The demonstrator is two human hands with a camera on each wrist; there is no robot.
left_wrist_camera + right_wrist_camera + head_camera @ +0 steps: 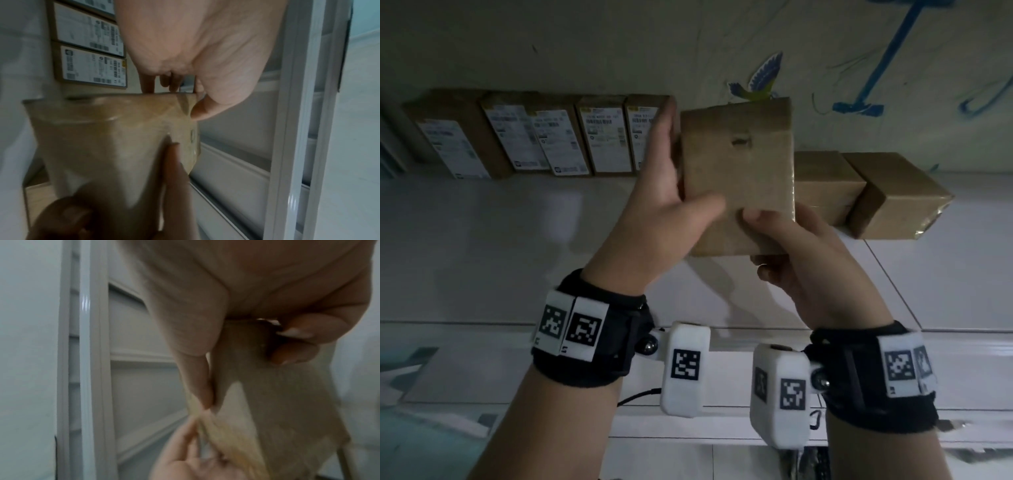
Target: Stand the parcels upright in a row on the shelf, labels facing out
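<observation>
Both my hands hold one brown parcel (pixel 739 164) upright above the white shelf (pixel 500 240), just right of a row of several upright parcels (pixel 558 144) whose white labels face me. The face towards me is plain brown with a small tear; no label shows. My left hand (pixel 681 171) grips its left side, thumb across the front. My right hand (pixel 760 240) pinches the lower right corner. The left wrist view shows the parcel (pixel 102 146) under my left hand (pixel 176 97). In the right wrist view, my right hand (pixel 246 374) pinches the parcel (pixel 287 402).
Two more plain brown parcels (pixel 825 185) (pixel 893 195) lie flat on the shelf to the right, against the back wall (pixel 619 51). Blue drawings mark that wall at the upper right. A white frame (pixel 298 113) runs beside the shelf in the wrist views.
</observation>
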